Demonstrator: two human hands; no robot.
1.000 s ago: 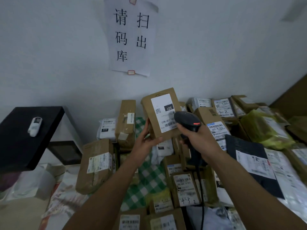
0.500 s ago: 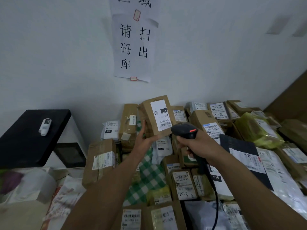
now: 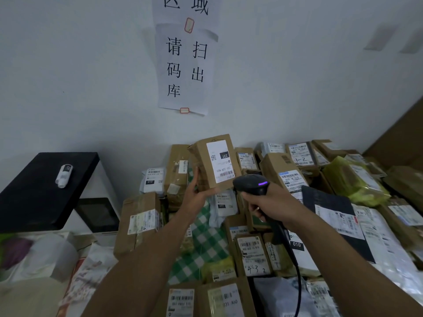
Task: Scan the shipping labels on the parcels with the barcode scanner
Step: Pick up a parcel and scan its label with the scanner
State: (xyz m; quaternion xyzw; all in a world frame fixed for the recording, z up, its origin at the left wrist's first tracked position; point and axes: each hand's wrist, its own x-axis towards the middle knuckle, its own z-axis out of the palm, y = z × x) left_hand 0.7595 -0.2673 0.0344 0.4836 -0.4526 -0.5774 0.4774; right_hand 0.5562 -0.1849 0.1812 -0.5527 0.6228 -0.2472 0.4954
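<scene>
- Above the bench [image 3: 207, 239], by the wall: left hand [image 3: 194, 199] is gripping one brown parcel [image 3: 203, 165] at its lower edge, tilted, with its one shipping label [image 3: 220, 161] facing the camera.
- Just beside it: right hand [image 3: 269, 205] is gripping one barcode scanner [image 3: 251, 185], which is glowing purple.
- Underneath: heaped parcels [image 3: 251, 252] are lying uncounted.

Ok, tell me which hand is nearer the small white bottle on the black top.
Left. The left hand holds the brown parcel to the right of the white bottle; the right hand grips the barcode scanner even farther right.
</scene>
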